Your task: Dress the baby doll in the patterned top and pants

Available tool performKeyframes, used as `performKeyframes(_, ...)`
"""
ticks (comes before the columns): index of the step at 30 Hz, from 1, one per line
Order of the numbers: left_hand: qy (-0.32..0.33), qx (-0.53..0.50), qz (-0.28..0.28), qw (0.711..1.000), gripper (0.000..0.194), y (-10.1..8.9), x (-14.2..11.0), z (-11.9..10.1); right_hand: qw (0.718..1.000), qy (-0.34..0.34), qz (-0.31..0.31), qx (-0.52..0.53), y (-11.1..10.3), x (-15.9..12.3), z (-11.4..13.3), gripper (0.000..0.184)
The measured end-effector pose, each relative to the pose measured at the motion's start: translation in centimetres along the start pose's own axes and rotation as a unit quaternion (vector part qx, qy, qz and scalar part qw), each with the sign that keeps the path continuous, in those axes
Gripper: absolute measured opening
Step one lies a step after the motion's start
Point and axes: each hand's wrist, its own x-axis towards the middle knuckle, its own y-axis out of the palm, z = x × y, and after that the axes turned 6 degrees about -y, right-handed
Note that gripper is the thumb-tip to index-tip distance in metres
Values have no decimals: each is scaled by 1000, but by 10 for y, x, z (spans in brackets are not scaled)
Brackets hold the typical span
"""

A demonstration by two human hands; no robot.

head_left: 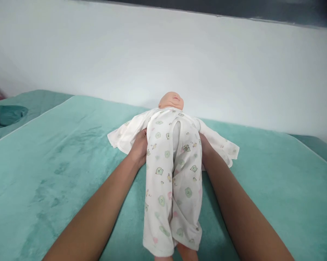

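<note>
A baby doll (171,100) lies on its back on a green bedspread, head toward the wall and feet toward me. It wears white printed baby pants (159,170) with an opening at the crotch, pulled high on its body. Under them spreads a white baby shirt (218,139), its sleeves stretched out to both sides. My left hand (140,146) is at the left side of the waist, fingers partly tucked behind the cloth. At the opposite side, my right hand (205,146) is mostly hidden behind the pants, so its fingers do not show.
The green bedspread (71,163) covers the bed surface all around the doll. A white wall (152,54) rises directly behind the head, with a dark band along its top. At the far left lies a raised green fabric shape (8,114).
</note>
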Motion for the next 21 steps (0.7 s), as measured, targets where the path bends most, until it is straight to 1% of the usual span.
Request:
performKeyframes(2, -5, -1, -5, 1000, 20, 0, 2, 1, 997, 52, 19, 43, 1, -2, 1, 36)
performKeyframes(4, -3, -2, -15, 1000, 18, 0, 4, 2, 995, 75, 16, 57, 0, -2, 0, 35)
performKeyframes(6, -2, 1, -23, 1000, 19, 1, 5, 3, 997, 65, 0, 43, -3, -2, -3, 33)
performKeyframes(8, -10, 1, -16, 1000, 22, 0, 4, 4, 998, 56, -17, 30, -5, -2, -7, 28)
performKeyframes(10, -24, -13, 11, 1000, 26, -2, 4, 5, 998, 52, -31, 18, -7, -5, -8, 24)
performKeyframes(12, -32, -38, 38, 998, 26, -5, 2, 7, 998, 51, -36, 14, -6, -12, -5, 25)
performKeyframes(14, -24, -59, 49, 997, 26, -9, -1, 10, 998, 44, -28, 17, -5, -22, 1, 29)
performKeyframes(16, -2, -50, 46, 998, 28, -15, -11, 13, 999, 29, -26, 18, -2, -37, 9, 33)
performKeyframes(17, 14, -28, 36, 999, 30, -18, -18, 15, 999, 18, -34, 11, -1, -46, 14, 35)
performKeyframes(19, 48, 49, -5, 998, 32, -25, -39, 18, 998, -11, -65, -20, 0, -68, 25, 37)
performKeyframes(21, 73, 143, -51, 986, 31, -34, -68, 22, 992, -61, -90, -64, -2, -99, 35, 36)
